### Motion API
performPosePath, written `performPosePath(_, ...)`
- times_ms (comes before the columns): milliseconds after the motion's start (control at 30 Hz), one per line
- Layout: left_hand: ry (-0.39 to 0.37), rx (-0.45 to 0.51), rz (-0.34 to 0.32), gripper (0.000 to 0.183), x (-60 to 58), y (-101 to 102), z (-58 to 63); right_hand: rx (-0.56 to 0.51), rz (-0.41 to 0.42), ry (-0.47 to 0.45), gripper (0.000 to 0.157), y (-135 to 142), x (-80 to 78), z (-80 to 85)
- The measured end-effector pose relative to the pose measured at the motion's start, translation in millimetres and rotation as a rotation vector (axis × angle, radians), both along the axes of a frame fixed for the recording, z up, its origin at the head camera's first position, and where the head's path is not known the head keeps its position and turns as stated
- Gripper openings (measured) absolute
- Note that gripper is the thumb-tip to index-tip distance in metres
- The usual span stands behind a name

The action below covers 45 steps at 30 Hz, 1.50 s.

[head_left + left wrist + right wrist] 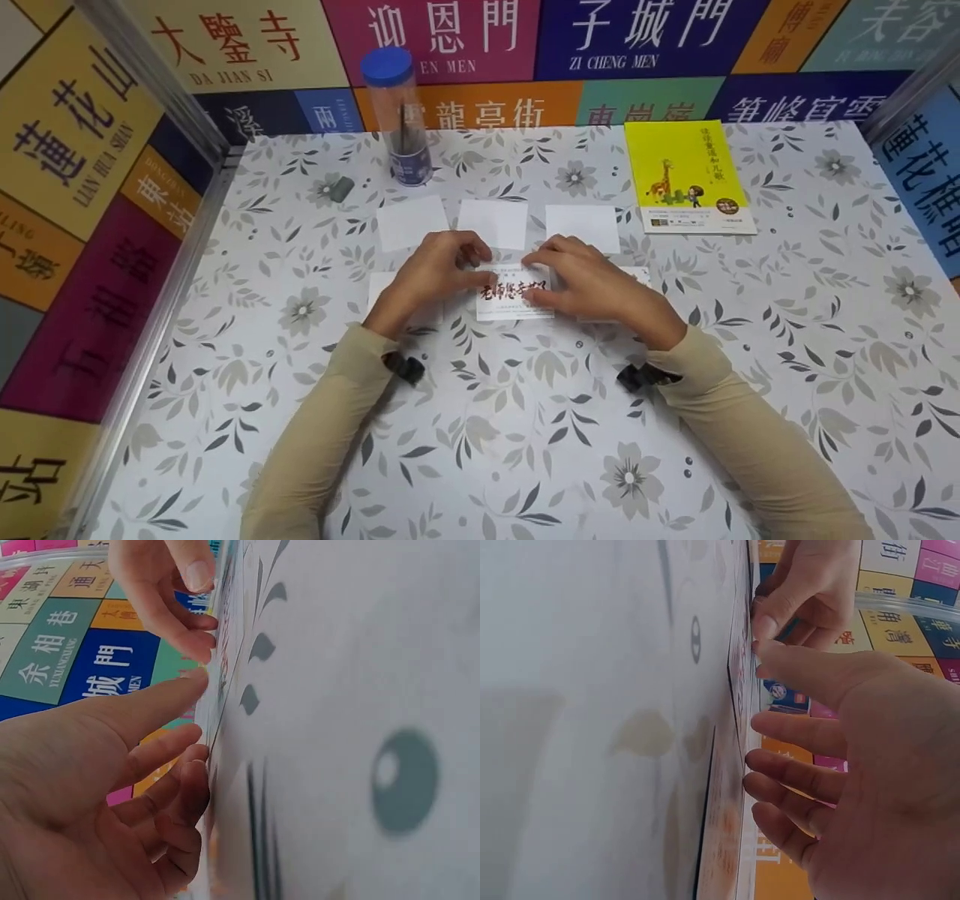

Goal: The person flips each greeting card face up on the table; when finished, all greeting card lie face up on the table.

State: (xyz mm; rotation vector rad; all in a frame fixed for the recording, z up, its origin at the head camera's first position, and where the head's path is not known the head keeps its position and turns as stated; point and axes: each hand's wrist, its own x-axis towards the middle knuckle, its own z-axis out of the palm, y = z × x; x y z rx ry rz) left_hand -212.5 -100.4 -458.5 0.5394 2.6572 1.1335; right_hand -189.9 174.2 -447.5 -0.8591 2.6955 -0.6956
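Fingers of our left hand and right hand stand half open, loosely bent; with both thumbs we touch the printed card between them.

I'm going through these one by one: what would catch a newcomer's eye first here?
Probably the bright yellow paper booklet with a giraffe, toward the far right of the white floral-patterned tabletop. Next, the rectangular white card with dark red Chinese writing, between the left hand and right hand. The clear plastic tube with a blue lid also stands out, upright near the far edge, left of centre.
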Motion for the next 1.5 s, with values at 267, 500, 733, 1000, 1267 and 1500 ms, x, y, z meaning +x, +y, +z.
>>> performPosePath(267,0.089,-0.066,0.025,0.018,7.6,-32,10.3,-0.049,0.069,0.023,0.052,-34,3.0,7.9)
performPosePath(500,0.075,-0.147,-0.096,0.040,8.4,-62,12.4,-0.063,0.140,0.014,0.055,-78,4.4,9.1)
performPosePath(733,0.036,-0.199,-0.093,0.068,12.3,-90,18.3,-0.072,0.164,-0.034,0.064,-114,-3.6,0.2)
performPosePath(1000,0.049,-0.126,-0.106,0.063,21.0,-109,5.1,-0.067,0.162,-0.057,0.065,-126,-2.4,-7.2)
performPosePath(1267,0.000,-0.250,-0.087,0.083,26.4,-113,12.6,-0.044,0.154,-0.040,0.075,-126,0.6,-8.7)
performPosePath(1500,-0.052,-0.369,-0.068,0.094,31.1,-114,19.2,-0.060,0.148,-0.054,0.074,-127,0.9,-7.9)
